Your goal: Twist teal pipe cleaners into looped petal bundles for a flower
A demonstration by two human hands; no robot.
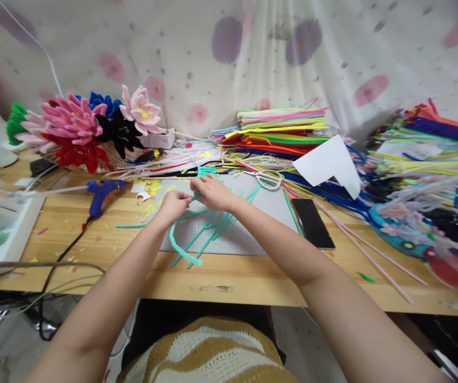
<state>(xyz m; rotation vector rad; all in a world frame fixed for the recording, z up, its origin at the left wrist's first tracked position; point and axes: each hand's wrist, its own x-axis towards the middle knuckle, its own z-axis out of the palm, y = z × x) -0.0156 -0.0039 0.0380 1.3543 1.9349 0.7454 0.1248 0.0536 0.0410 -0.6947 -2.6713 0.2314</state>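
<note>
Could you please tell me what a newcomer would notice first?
Probably the bright flowers at the back left of the table, then the colourful stack of pipe cleaners at the back, right of centre. In the middle, the left hand and right hand pinch a green pipe cleaner over a gray mat.

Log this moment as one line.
left hand: pinching teal pipe cleaner; right hand: holding same piece; scissors: lying right; glue gun: lying left

I had passing room nearest me, over the pale wooden tabletop point(252, 276). Fuzzy teal stems point(179, 248) obstructed the flat grey mat point(242, 243); a blue plastic glue gun point(99, 198) barred my left.
</note>
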